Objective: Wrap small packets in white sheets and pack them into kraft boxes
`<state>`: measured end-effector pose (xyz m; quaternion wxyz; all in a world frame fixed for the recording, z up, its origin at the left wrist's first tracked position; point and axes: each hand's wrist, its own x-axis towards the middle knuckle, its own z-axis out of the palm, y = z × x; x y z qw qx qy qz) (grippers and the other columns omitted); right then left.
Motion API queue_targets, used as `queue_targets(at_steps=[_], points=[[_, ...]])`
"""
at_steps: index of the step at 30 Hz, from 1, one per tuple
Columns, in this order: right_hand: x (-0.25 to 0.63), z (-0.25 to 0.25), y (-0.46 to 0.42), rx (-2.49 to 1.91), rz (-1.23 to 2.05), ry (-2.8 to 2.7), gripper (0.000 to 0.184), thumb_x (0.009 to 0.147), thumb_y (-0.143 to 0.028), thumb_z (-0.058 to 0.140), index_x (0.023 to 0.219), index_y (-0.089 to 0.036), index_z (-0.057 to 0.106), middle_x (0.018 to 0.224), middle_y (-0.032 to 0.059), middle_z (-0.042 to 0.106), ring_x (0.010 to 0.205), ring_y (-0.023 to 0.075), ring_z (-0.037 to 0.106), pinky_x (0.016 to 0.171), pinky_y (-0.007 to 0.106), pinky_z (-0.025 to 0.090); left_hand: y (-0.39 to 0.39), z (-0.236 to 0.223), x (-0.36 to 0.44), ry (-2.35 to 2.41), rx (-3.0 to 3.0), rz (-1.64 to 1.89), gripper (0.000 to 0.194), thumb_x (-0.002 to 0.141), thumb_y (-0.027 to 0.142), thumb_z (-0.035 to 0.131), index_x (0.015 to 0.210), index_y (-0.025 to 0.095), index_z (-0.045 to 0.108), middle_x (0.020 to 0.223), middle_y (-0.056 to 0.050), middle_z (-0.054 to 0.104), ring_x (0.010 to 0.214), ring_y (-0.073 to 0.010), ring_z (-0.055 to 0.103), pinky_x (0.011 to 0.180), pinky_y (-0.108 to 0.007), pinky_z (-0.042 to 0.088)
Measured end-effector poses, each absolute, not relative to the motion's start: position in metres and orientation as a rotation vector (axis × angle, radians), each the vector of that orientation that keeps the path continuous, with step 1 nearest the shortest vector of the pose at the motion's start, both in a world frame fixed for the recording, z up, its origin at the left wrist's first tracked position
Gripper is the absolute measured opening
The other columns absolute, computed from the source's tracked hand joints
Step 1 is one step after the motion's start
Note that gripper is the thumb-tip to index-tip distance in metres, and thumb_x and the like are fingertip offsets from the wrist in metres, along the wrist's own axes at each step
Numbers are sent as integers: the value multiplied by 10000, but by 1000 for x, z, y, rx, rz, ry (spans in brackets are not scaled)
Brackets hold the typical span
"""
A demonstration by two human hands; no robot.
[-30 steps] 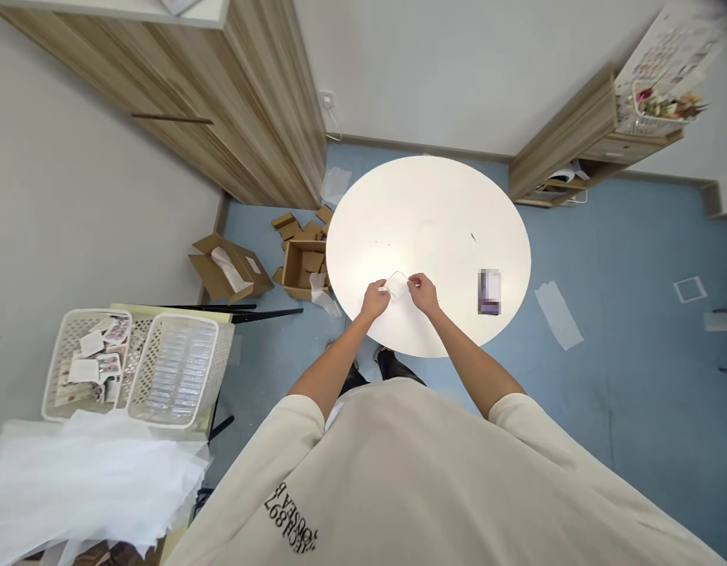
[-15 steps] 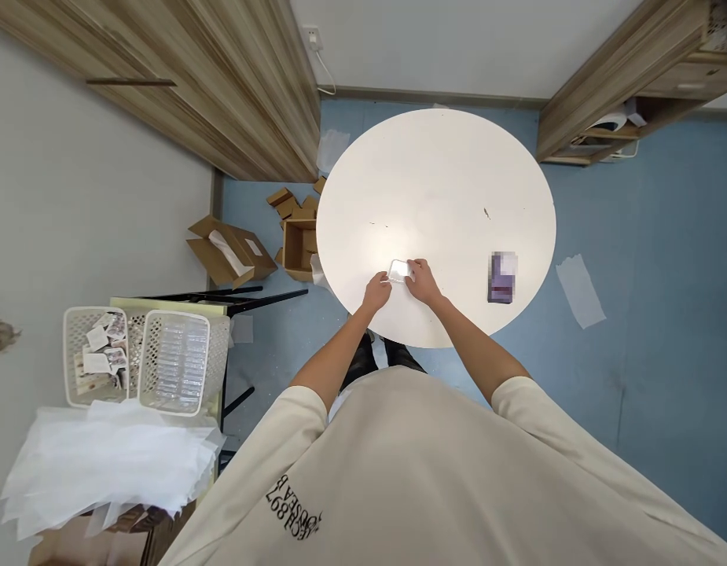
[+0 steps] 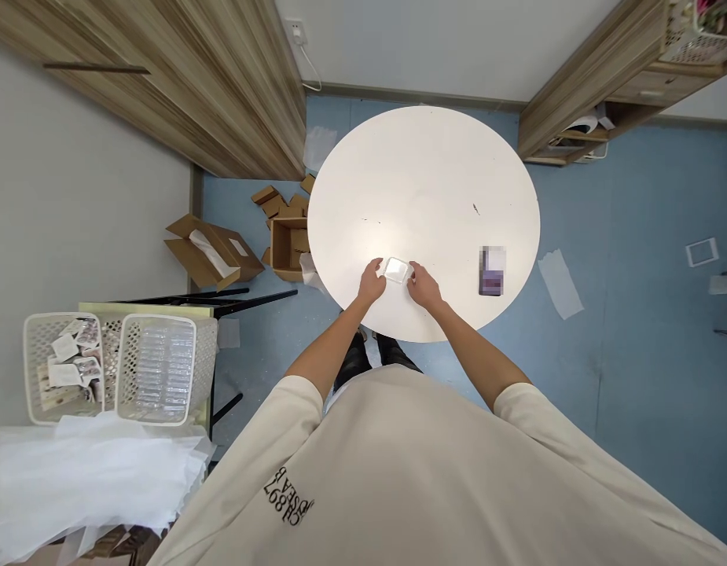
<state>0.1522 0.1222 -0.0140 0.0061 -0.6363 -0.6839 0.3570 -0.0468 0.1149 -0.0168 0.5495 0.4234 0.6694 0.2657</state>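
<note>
A small clear plastic case [image 3: 397, 270] sits low over the near part of the round white table [image 3: 425, 181]. My left hand [image 3: 372, 282] grips its left end with fingers curled. At the case's right end, my right hand [image 3: 423, 286] is closed on it in the same way. Both forearms reach forward from my cream shirt. What the case contains cannot be made out.
A phone [image 3: 491, 273] lies on the table's right side. Open cardboard boxes [image 3: 289, 244] lie on the blue floor left of the table. Two white baskets [image 3: 156, 368] and white sheets [image 3: 86, 472] sit on a side stand at left. Wooden cabinets flank the room.
The case has gone from tilted between my fingertips to lying flatter between both hands. The view has shifted a little; my hands stay at the table's near edge.
</note>
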Motion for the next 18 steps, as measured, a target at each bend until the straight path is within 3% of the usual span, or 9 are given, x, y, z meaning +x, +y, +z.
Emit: queue_targets(at_steps=[4, 10, 15, 18], points=[[150, -19, 125, -1790, 919, -2391, 728, 890, -193, 480, 1604, -210, 341, 1559, 172, 431, 1347, 375, 461, 1030, 552, 487, 101, -18, -45, 1611, 1022, 553, 673, 840, 37, 544, 1495, 172, 478, 1524, -157, 530, 1340, -281, 569, 1098, -439, 495], [147, -22, 120, -1878, 865, -2516, 704, 900, -211, 517, 1580, -156, 346, 1435, 219, 510, 1189, 365, 537, 961, 501, 494, 94, -31, -45, 1479, 1083, 633, 794, 805, 6, 528, 1557, 229, 403, 1615, -112, 440, 1450, -271, 474, 1136, -439, 470], [149, -23, 116, -1696, 693, -2672, 674, 924, -285, 571, 1562, -171, 386, 1656, 177, 340, 1368, 388, 428, 1059, 532, 437, 89, -35, -47, 1511, 1252, 609, 721, 837, 28, 533, 1529, 205, 441, 1564, -141, 459, 1349, -282, 544, 1112, -463, 487], [149, -27, 121, -1581, 712, -2754, 602, 956, -272, 536, 1540, -171, 431, 1662, 153, 368, 1384, 367, 445, 1082, 530, 425, 85, -35, -48, 1513, 1304, 568, 700, 857, 51, 547, 1530, 215, 442, 1535, -145, 468, 1284, -283, 578, 1065, -459, 519]])
